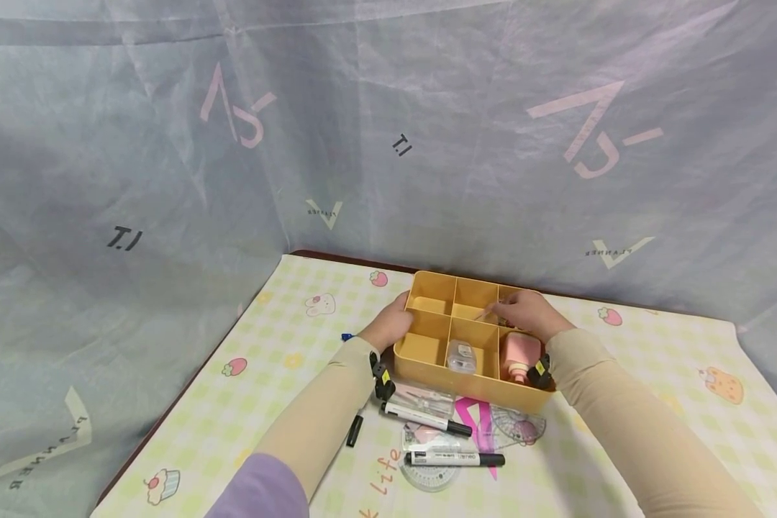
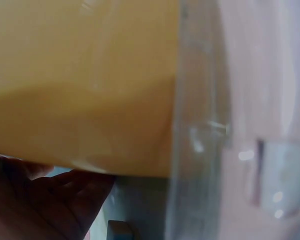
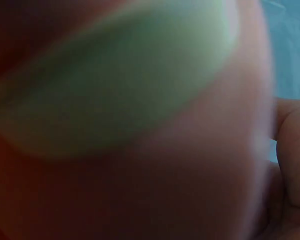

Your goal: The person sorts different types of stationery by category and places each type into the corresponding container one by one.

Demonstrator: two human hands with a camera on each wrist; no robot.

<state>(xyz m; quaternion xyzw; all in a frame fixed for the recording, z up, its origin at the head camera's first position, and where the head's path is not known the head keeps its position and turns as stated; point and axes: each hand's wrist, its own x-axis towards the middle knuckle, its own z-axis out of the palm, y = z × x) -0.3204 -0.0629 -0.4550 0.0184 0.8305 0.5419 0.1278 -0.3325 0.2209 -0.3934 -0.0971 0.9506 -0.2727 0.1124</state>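
Note:
A yellow organizer box (image 1: 421, 365) with several compartments stands toward the back of the table in the head view. My left hand (image 1: 390, 322) grips its left side; in the left wrist view that hand (image 2: 50, 200) is beneath the box's lower edge. Over the back right compartments, my right hand (image 1: 527, 311) pinches a thin, pale item (image 1: 483, 315) whose kind is unclear. A clear small container (image 1: 462, 357) sits in the front middle compartment. The front right compartment holds a pink bottle (image 1: 521, 350), which appears to fill the right wrist view, blurred.
Before the box lie two markers (image 1: 421, 417), a clear plastic case (image 1: 421, 398), a protractor (image 1: 430, 478), a pink ruler-like piece (image 1: 480, 417) and a clear patterned piece (image 1: 519, 426). A black cap (image 1: 355, 431) lies to their left, a small blue object (image 1: 347, 337) farther back. Behind hangs a grey curtain (image 1: 388, 144).

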